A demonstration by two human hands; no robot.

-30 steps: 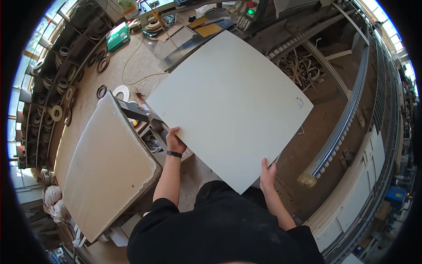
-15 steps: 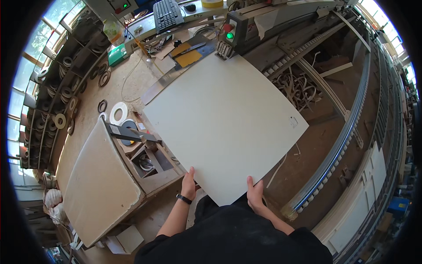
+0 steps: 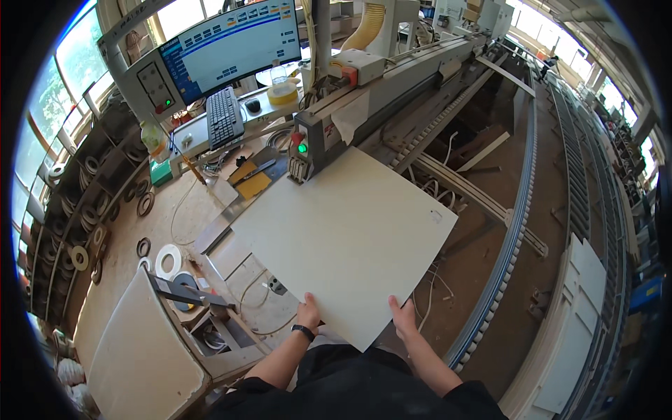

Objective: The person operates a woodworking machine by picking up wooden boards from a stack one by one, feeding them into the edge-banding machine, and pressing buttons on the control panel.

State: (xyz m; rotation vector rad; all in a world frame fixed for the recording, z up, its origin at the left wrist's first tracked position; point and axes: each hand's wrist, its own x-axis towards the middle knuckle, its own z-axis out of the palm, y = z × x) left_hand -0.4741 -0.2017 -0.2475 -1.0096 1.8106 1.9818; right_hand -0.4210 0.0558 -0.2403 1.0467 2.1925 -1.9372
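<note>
A large flat white panel (image 3: 343, 238) with a small label near its right corner lies between my two hands. My left hand (image 3: 308, 315), with a dark band at the wrist, grips its near left edge, thumb on top and fingers underneath. On the near right edge my right hand (image 3: 402, 316) holds it the same way. The panel's far corner reaches under the front end of the long machine (image 3: 325, 140), which has a red button and a lit green one. The panel's left corner lies over a metal plate (image 3: 220, 224). Fingers below the panel are hidden.
A roller rail (image 3: 514, 241) curves along the right, beside a stack of white boards (image 3: 570, 329). At left stand a worn tan board (image 3: 143, 350) and tape rolls (image 3: 168, 260). A monitor (image 3: 234, 45) and keyboard (image 3: 224, 117) are beyond. Cut strips (image 3: 437, 189) lie under the rail frame.
The panel and both hands have moved forward toward the machine, its far corner now further in beneath the machine's end. The view has tilted up, bringing the monitor into sight.
</note>
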